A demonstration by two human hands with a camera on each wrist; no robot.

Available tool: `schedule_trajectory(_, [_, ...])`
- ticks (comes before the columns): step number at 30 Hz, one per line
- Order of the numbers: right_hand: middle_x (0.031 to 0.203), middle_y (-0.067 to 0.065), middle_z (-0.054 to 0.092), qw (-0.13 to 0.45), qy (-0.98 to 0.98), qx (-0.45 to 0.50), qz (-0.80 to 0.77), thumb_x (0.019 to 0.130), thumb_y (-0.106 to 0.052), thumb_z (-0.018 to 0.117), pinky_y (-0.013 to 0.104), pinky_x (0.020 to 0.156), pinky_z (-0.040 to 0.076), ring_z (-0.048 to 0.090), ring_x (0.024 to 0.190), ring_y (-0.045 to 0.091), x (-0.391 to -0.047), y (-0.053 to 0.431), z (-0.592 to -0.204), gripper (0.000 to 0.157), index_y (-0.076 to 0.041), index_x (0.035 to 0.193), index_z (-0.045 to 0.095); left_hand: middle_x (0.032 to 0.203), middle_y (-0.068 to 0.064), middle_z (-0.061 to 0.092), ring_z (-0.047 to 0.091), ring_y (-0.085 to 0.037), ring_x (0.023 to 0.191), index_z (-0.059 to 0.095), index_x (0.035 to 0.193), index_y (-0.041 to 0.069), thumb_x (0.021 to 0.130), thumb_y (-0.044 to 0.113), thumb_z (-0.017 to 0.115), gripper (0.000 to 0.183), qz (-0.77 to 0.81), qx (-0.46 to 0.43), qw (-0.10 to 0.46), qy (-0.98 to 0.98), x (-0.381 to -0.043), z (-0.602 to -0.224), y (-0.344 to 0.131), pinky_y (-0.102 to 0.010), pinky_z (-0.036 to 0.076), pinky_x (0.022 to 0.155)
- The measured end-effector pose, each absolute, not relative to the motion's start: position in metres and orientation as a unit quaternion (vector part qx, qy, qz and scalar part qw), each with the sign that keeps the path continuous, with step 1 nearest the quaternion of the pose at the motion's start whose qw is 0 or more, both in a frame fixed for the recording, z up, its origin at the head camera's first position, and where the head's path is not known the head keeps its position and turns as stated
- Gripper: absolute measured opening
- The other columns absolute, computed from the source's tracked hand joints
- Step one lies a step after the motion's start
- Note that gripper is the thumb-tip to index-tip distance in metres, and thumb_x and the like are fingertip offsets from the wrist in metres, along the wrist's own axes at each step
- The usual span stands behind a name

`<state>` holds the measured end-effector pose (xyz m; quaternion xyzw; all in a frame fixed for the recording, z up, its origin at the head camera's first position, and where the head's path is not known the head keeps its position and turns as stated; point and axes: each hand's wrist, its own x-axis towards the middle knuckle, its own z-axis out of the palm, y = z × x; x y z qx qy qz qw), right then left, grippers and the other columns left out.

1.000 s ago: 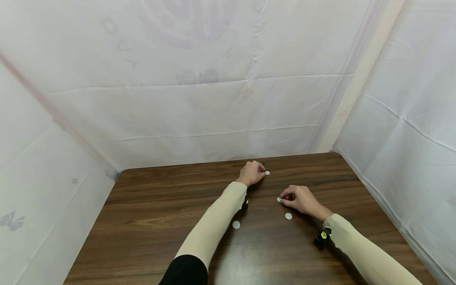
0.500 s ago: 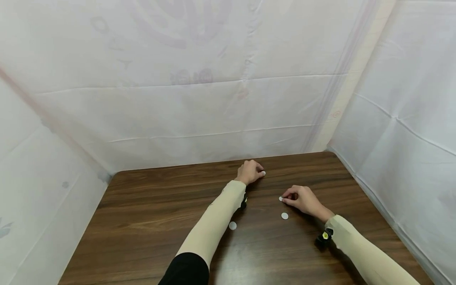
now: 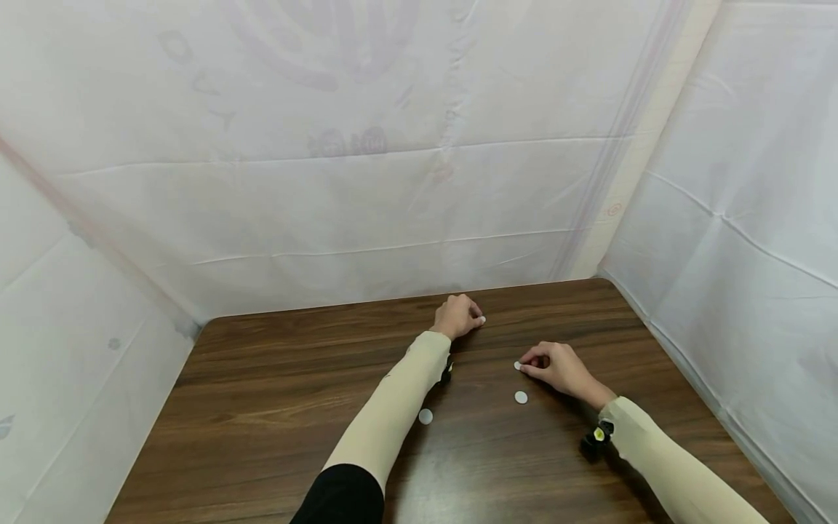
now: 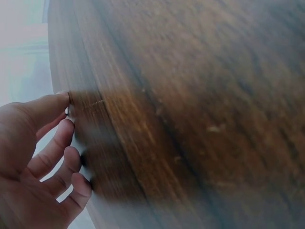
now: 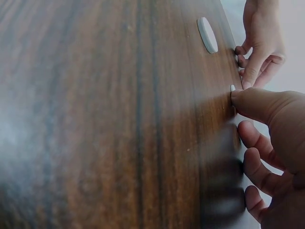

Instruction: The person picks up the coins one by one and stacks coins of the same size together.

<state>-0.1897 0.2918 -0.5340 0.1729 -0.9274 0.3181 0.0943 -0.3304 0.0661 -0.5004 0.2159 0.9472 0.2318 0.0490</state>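
Observation:
At the far part of the table my left hand (image 3: 455, 316) pinches a small white disc (image 3: 483, 320) between thumb and fingertips. Only a thin edge of that disc shows in the left wrist view, where the other fingers are bent, their tips close to the wood. Nearer and to the right, my right hand (image 3: 556, 366) holds another white disc (image 3: 517, 365) at its thumb and fingertips, low at the tabletop. Just below it lies a third white disc (image 3: 521, 397), flat on the wood. One more white disc (image 3: 425, 416) rests beside my left forearm.
The dark brown wooden table (image 3: 275, 400) has rounded far corners. White sheeting (image 3: 366, 204) hangs behind it and along both sides. A black wrist device (image 3: 594, 442) sits under my right wrist.
The right hand has shifted its disc a little to the right across the table. My left fingers have come further over their disc. The head view has turned slightly.

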Motion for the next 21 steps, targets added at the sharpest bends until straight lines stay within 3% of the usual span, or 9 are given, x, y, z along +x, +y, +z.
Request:
schedule_trajectory(10, [0.076, -0.015, 0.060, 0.089, -0.928, 0.168, 0.321, 0.087, -0.017, 0.084, 0.025, 0.057, 0.043, 0.049, 0.063, 0.002, -0.1891, 0.2909, -0.5318, 0.004, -0.019, 0.090, 0.081, 0.104, 0.001, 0.075, 0.068, -0.014, 0.084, 0.081, 0.099, 0.017, 0.095, 0.029, 0.076, 0.013, 0.233, 0.229, 0.057, 0.943, -0.3300, -0.4983, 0.0661, -0.037, 0.056, 0.079])
schedule_trajectory(21, [0.076, -0.014, 0.062, 0.086, -0.928, 0.158, 0.327, 0.089, -0.017, 0.083, 0.025, 0.057, 0.045, 0.051, 0.062, 0.003, -0.1899, 0.2920, -0.5333, 0.005, -0.021, 0.090, 0.081, 0.091, 0.007, 0.073, 0.065, -0.009, 0.078, 0.080, 0.098, 0.018, 0.095, 0.031, 0.076, 0.014, 0.224, 0.246, 0.031, 0.942, -0.3297, -0.5010, 0.0626, -0.035, 0.055, 0.075])
